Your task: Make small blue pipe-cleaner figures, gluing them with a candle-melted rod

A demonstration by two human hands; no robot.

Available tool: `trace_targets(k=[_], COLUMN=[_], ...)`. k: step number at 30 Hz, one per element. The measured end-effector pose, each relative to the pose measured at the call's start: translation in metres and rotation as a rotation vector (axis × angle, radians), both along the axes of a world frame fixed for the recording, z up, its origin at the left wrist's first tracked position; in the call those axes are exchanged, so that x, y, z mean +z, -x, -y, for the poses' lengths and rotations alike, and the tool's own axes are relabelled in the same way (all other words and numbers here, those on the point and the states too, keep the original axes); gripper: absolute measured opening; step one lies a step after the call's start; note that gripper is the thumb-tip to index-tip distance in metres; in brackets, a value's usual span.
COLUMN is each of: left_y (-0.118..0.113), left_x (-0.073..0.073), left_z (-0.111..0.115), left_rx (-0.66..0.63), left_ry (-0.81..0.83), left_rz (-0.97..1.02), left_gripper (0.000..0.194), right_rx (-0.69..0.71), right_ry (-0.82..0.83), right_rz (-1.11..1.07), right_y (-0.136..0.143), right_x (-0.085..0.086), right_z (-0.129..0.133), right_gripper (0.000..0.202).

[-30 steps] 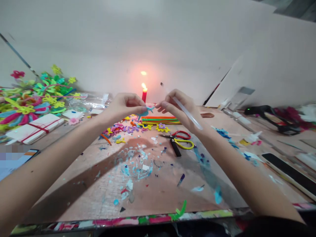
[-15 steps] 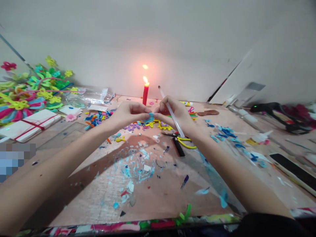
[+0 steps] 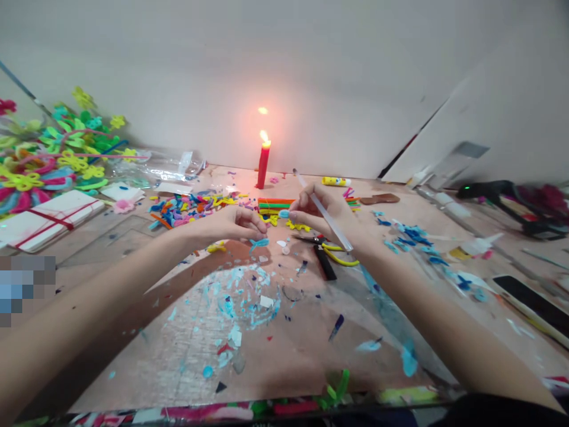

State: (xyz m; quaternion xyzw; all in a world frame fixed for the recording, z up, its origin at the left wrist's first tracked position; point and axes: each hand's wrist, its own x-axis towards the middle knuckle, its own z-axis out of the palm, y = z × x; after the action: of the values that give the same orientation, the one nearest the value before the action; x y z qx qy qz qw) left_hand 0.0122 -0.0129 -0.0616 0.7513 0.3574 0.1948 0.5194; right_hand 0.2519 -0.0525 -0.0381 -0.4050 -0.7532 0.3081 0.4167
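Note:
My left hand (image 3: 240, 223) is over the middle of the table, its fingers pinched on a small light-blue piece (image 3: 259, 242). To its right, my right hand (image 3: 317, 207) pinches another small blue piece (image 3: 284, 214) between thumb and fingertip. A thin translucent stick (image 3: 329, 219) with a dark tip also rests in my right hand, slanting up and left. The two hands are apart. Behind them stands a lit red candle (image 3: 263, 166). Orange, green and yellow strips (image 3: 278, 203) lie between the hands, farther back.
Scissors (image 3: 324, 242) with yellow handles and a black block (image 3: 325, 263) lie below my right hand. Colourful fuzzy flowers (image 3: 57, 148) fill the back left. Blue pieces (image 3: 411, 237) lie at right, near a glue bottle (image 3: 475, 246). Scraps litter the table (image 3: 146, 362).
My hands have moved apart from where they met at a blue piece. Each now has a separate blue piece. My left hand has come lower, and the stick has shifted slightly right.

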Motion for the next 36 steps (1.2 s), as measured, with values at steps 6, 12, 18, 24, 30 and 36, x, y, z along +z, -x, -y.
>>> trace_targets(k=[6,12,18,24,30,36], left_y=[-0.004,-0.006,-0.004,-0.002,0.001,-0.008], left_x=[-0.028,-0.03,-0.029,-0.022,-0.013,-0.014], left_z=[-0.02,-0.026,-0.026,-0.02,-0.002,0.018], left_rx=[-0.063,-0.109,-0.098,0.036,0.29,0.157], left_ry=[-0.066,-0.151,-0.352,-0.475,-0.582,-0.172], left_rz=[-0.16,-0.157,-0.203,-0.234,-0.113,0.146], left_gripper=[0.022,0.018,0.014,0.017,0.017,0.018], right_rx=[0.06,0.132,0.141,0.15,0.087,0.03], right_ry=[0.097,0.094,0.046,0.025,0.057,0.01], right_rz=[-0.026,0.025,0.127,0.13,0.003,-0.095], right_y=[-0.004,-0.005,0.004,0.01,0.013,0.024], right_x=[-0.023,-0.04,-0.044,-0.049,-0.052,-0.05], right_z=[-0.006,-0.011,-0.007,-0.006,-0.005,-0.002], right_gripper=[0.036,0.033,0.021,0.017,0.021,0.025])
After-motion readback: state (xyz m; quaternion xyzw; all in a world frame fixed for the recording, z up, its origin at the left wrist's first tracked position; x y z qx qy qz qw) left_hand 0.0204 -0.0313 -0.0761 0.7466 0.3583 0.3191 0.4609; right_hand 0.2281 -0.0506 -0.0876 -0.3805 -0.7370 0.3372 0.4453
